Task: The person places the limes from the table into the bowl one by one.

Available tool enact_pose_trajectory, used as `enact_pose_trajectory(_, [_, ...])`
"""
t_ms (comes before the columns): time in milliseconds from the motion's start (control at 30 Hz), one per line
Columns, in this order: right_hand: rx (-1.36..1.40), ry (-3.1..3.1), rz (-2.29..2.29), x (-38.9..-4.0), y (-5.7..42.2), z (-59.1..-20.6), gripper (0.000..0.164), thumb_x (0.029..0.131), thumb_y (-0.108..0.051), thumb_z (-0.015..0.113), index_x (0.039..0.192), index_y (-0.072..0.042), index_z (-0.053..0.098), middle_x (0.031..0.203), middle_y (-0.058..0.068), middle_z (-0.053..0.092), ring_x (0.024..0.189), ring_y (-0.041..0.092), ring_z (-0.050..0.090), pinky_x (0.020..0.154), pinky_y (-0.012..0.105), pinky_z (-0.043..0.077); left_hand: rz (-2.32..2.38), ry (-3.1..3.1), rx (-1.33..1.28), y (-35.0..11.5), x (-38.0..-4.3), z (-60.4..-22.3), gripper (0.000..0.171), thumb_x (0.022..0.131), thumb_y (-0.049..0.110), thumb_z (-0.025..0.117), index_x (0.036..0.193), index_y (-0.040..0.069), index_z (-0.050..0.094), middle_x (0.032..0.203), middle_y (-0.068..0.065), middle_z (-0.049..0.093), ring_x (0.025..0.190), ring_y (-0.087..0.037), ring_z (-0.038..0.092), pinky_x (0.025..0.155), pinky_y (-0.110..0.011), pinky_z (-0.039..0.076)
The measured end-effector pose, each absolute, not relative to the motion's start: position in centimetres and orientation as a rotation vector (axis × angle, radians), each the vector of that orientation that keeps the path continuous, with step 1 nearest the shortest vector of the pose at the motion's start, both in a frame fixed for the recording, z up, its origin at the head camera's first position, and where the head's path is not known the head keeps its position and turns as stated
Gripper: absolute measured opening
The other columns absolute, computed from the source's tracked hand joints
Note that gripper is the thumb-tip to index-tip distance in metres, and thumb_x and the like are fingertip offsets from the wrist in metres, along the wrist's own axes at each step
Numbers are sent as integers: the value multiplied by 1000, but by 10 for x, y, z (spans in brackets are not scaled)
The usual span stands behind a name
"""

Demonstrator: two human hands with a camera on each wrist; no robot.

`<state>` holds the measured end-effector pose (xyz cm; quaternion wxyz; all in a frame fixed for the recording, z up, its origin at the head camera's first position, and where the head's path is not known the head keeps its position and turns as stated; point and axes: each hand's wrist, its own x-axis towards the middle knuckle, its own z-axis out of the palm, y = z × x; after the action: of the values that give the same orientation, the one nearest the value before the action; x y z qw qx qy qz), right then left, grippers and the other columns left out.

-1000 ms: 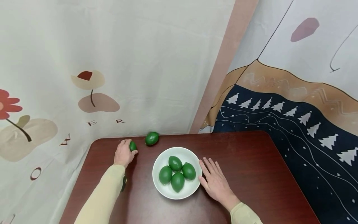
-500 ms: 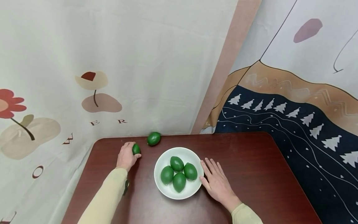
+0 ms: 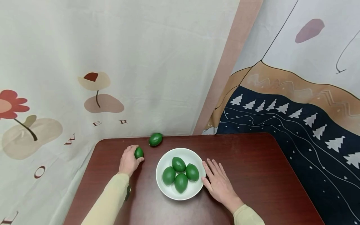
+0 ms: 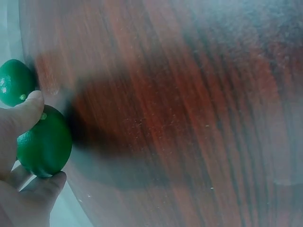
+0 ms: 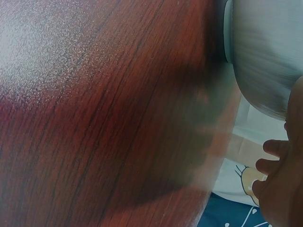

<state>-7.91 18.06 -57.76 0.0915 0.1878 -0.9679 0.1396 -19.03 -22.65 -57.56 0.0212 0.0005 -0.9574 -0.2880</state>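
My left hand [image 3: 130, 161] pinches a green lime [image 3: 139, 152] between thumb and fingers near the table's far left. In the left wrist view the thumb lies on one side of that lime [image 4: 46, 142] and fingertips on the other. A second lime [image 3: 155, 139] rests at the far table edge, beyond the held one. Several limes [image 3: 181, 182] lie together in a white bowl [image 3: 194, 190] at the middle. Beside the bowl is my right hand [image 3: 219, 186], fingers extended, thumb and index tip at its rim. The right wrist view shows the bowl's outer wall [image 5: 270, 52] by the hand.
The dark red wooden table [image 3: 253, 162] has rounded far corners. A pale printed curtain [image 3: 157, 78] hangs right behind its far edge. To the right hangs a navy cloth [image 3: 298, 140] with white tree shapes.
My left hand has brought the held lime slightly nearer to me and to the right. The head view has shifted a little. My right hand and the bowl keep their places.
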Motion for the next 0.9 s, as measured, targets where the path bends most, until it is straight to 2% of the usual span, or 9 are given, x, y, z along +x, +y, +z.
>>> enact_pose_trajectory(533, [556,-2886,441,-78,180,-576,63,105,-37,56,159,-9,41,160,19,42,149,41,37,121,58,28,-894,-2904,-44,-224,-175,-582,64,87,13,84,141,-4,55,145,-28,50,132,-49,48,105,-65,45])
enact_pose_trajectory(900, [555,-2880,437,-78,180,-576,62,105,-37,56,158,-9,42,160,19,43,149,41,38,121,58,28,-927,-2872,-50,-225,-169,-582,63,87,17,84,141,-3,57,143,-27,52,125,-48,54,101,-62,48])
